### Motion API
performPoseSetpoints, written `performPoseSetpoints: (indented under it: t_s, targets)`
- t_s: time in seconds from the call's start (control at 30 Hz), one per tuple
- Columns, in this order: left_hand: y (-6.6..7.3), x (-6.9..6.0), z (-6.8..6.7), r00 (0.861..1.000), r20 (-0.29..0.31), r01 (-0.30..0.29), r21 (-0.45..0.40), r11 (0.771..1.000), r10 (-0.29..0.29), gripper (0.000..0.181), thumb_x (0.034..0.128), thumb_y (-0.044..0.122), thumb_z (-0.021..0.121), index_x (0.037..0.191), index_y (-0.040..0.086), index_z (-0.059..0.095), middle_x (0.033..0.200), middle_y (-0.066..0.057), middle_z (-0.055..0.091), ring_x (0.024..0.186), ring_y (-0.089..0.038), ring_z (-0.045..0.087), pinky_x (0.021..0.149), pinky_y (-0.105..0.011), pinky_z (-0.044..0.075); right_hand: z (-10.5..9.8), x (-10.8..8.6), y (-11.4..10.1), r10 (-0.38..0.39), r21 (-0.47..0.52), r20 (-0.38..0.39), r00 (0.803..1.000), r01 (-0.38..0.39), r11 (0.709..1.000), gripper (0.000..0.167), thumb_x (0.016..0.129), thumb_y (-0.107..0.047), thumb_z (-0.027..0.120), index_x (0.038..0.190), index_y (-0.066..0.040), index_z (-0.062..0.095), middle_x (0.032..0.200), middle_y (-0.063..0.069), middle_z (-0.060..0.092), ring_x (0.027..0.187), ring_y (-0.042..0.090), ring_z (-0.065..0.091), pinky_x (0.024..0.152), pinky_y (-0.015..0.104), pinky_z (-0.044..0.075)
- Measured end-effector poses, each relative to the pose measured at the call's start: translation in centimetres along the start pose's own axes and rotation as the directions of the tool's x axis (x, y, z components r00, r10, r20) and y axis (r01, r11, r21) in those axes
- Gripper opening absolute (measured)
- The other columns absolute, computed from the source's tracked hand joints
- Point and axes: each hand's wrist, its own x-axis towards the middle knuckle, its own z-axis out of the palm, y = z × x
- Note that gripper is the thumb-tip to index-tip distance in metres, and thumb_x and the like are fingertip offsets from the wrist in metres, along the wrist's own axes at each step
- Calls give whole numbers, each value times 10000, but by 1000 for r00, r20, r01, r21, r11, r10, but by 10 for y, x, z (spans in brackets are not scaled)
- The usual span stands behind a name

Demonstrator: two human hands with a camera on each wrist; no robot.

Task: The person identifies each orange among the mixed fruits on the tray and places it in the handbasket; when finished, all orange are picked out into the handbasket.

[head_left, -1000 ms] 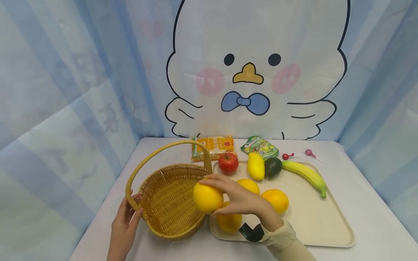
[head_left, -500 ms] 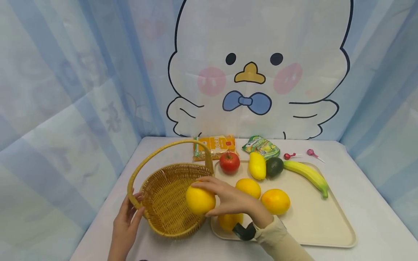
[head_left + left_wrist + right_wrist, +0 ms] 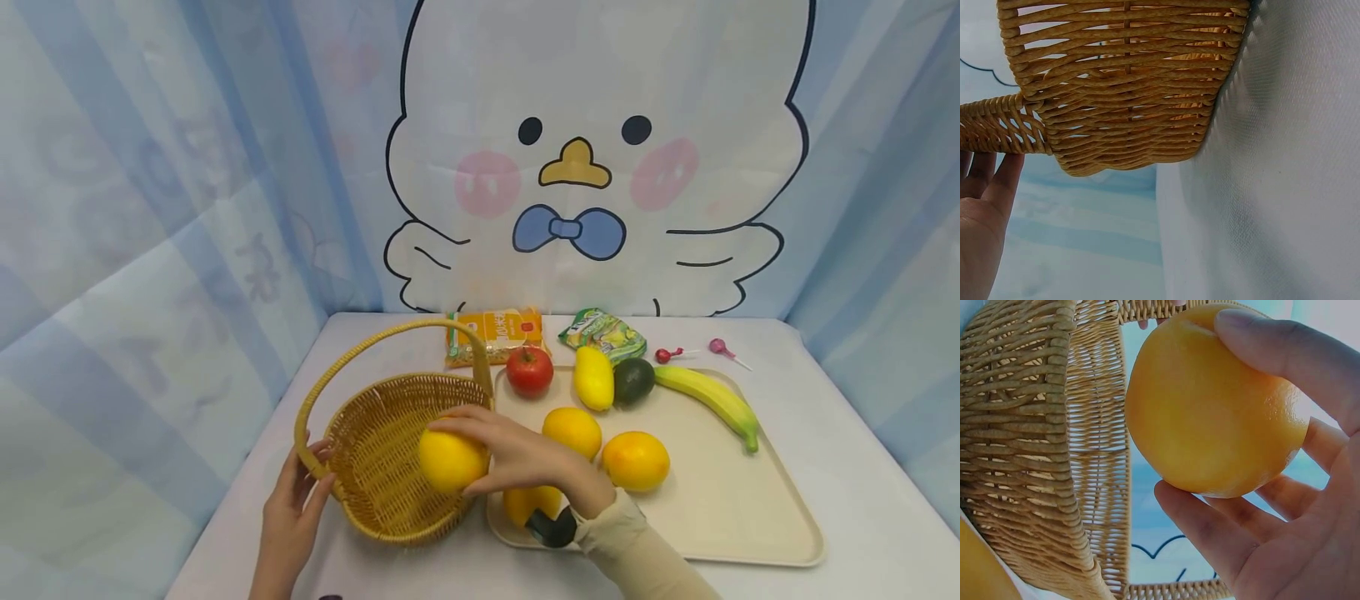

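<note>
In the head view my right hand [image 3: 517,454] holds a round yellow-orange orange [image 3: 450,461] over the right side of a woven basket [image 3: 358,421]. The right wrist view shows the thumb on one side of the orange [image 3: 1210,412] and the fingers on the other, with the basket's rim close by. My left hand [image 3: 288,517] grips the foot of the basket's handle [image 3: 337,367] on the left, thumb on the near side. In the left wrist view, its fingers [image 3: 1000,181] touch the handle from outside. No fruit shows inside the visible part of the basket.
Right of the basket, a cream tray [image 3: 720,500] carries more yellow-orange fruits [image 3: 636,461], a red apple [image 3: 529,372], a mango [image 3: 594,379], a dark green avocado [image 3: 633,382] and a banana [image 3: 712,400]. Behind lie an orange packet [image 3: 498,329], a green packet [image 3: 602,333] and two lollipops [image 3: 718,346].
My right hand has carried the orange leftward, from the basket's right rim to over its inside. The left hand keeps its hold on the handle. The head view has shifted slightly.
</note>
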Motion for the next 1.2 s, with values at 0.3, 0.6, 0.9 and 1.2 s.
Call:
performPoseSetpoints:
  t_s: [0.3, 0.6, 0.9, 1.2]
  targets:
    - [-2, 0, 0, 1000, 0, 27, 12, 1000, -27, 676, 927, 42, 563, 1481, 290, 265, 1327, -25, 534, 1099, 201, 439, 948, 29, 381, 6, 9, 0, -44, 10, 38, 998, 44, 999, 808, 754, -249, 795, 1436, -308, 364, 1480, 24, 359, 1316, 160, 397, 1125, 370, 402]
    - [-3, 0, 1, 1000, 3, 31, 18, 999, -31, 705, 928, 35, 559, 1479, 338, 240, 1323, -23, 535, 1094, 207, 433, 937, 37, 383, 11, 19, 1, -55, 0, 62, 997, 56, 998, 802, 753, -277, 792, 1434, -316, 369, 1473, 7, 365, 1301, 142, 408, 1114, 332, 406]
    - [-1, 0, 1, 999, 10, 39, 32, 999, -39, 689, 939, 58, 550, 1484, 332, 230, 1333, -22, 525, 1094, 210, 423, 935, 47, 374, 17, 24, 2, -46, -13, 83, 995, 48, 999, 799, 754, -266, 789, 1436, -291, 374, 1471, 6, 356, 1310, 158, 399, 1132, 345, 381]
    - [1, 1, 1, 999, 13, 52, 39, 998, -52, 696, 944, 75, 548, 1480, 367, 214, 1342, -14, 518, 1090, 210, 423, 931, 48, 376, 24, 29, 3, -42, -17, 90, 995, 44, 999, 808, 748, -270, 792, 1435, -306, 370, 1479, 1, 357, 1314, 164, 401, 1128, 357, 382]
